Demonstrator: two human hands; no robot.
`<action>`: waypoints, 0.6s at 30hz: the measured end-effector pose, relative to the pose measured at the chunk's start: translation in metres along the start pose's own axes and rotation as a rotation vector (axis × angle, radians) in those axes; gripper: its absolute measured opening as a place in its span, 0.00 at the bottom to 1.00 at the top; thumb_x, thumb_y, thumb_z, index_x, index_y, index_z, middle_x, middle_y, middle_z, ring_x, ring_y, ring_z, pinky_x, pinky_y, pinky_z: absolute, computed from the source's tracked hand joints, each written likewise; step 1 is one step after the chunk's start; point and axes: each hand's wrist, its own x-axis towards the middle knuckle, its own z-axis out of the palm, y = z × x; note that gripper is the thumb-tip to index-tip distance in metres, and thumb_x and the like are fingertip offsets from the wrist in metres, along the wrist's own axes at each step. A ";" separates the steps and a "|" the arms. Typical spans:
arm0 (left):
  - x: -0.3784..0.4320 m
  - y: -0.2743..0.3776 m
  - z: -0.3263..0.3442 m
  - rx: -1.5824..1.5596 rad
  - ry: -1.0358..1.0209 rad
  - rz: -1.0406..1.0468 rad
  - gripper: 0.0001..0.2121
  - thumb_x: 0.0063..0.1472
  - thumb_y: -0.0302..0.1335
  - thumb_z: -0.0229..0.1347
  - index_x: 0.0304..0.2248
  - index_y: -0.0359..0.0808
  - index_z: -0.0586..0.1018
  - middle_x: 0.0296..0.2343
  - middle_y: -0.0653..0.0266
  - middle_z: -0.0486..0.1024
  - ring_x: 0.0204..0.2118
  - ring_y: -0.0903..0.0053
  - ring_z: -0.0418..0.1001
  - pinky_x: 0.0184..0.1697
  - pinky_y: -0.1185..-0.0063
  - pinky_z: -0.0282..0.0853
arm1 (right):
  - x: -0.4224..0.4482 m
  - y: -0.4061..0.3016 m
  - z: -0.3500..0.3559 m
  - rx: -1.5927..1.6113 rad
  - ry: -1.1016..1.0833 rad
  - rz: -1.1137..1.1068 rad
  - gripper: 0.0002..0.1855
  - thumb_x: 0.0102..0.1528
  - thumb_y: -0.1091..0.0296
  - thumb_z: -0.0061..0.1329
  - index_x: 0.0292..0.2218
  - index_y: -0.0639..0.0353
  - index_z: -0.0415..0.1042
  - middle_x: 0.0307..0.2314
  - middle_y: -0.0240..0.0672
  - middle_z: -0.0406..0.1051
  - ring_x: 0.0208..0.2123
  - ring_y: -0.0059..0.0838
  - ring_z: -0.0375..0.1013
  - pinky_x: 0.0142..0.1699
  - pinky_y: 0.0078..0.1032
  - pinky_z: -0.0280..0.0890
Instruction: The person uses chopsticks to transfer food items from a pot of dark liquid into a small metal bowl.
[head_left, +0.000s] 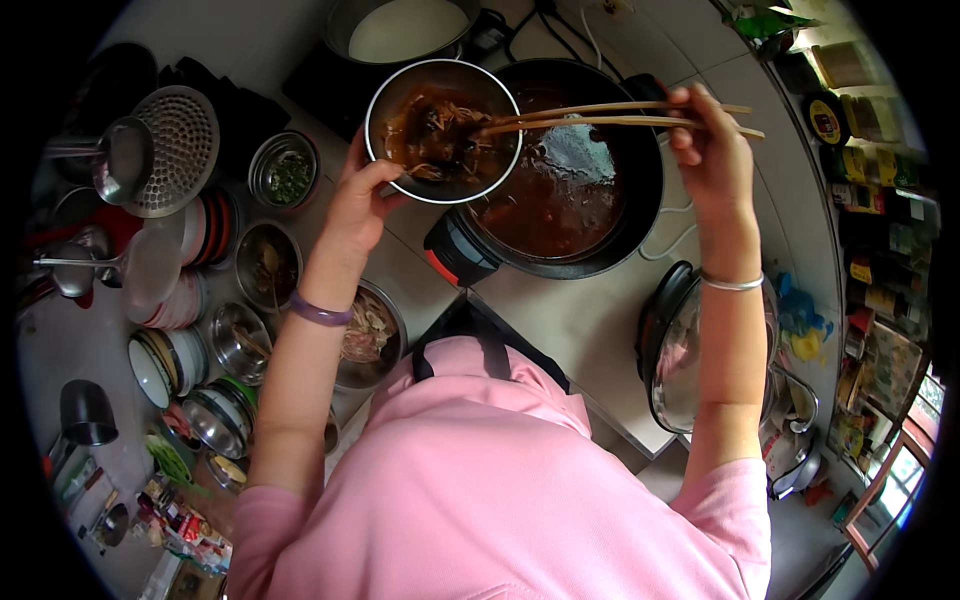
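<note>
My left hand (371, 184) grips the rim of a metal bowl (444, 196), thumb over the edge, tilted a little above the left side of a black electric pan (645, 202). Brown sauce with dark pieces and pale shreds (442, 131) lies in the bowl. In my right hand (709, 142) is a pair of long wooden chopsticks (592, 116), reaching left across the pan with their tips in the bowl's contents. Reddish-brown broth (555, 217) fills the pan, and steam or glare whitens part of its surface. The bowl hides the pan's left part.
Behind the bowl stands a pot of whitish liquid (409, 30). A bowl of chopped greens (285, 171), a bowl of shredded food (367, 330) and stacked bowls (169, 360) are at left. A glass lid (679, 367) lies under my right forearm. Jars (825, 120) line the right wall.
</note>
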 end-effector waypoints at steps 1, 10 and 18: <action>0.001 -0.003 0.001 0.000 -0.001 0.001 0.34 0.42 0.21 0.49 0.52 0.47 0.54 0.41 0.66 0.64 0.40 0.75 0.66 0.38 0.73 0.67 | -0.003 0.002 0.013 -0.104 0.010 -0.025 0.15 0.53 0.62 0.41 0.28 0.68 0.68 0.19 0.33 0.64 0.14 0.14 0.61 0.16 0.10 0.51; -0.001 -0.017 -0.018 -0.054 0.027 -0.067 0.27 0.44 0.22 0.48 0.47 0.44 0.62 0.41 0.67 0.65 0.43 0.74 0.64 0.42 0.70 0.64 | -0.015 -0.025 -0.016 -0.195 0.185 -0.189 0.15 0.53 0.61 0.40 0.28 0.65 0.69 0.19 0.31 0.65 0.14 0.14 0.60 0.16 0.10 0.49; -0.005 -0.009 -0.037 -0.127 0.067 -0.029 0.26 0.44 0.21 0.47 0.47 0.45 0.63 0.42 0.67 0.64 0.45 0.73 0.62 0.45 0.69 0.61 | 0.007 0.053 -0.091 -0.583 0.373 -0.210 0.14 0.54 0.65 0.39 0.29 0.68 0.70 0.19 0.32 0.66 0.13 0.15 0.62 0.15 0.12 0.55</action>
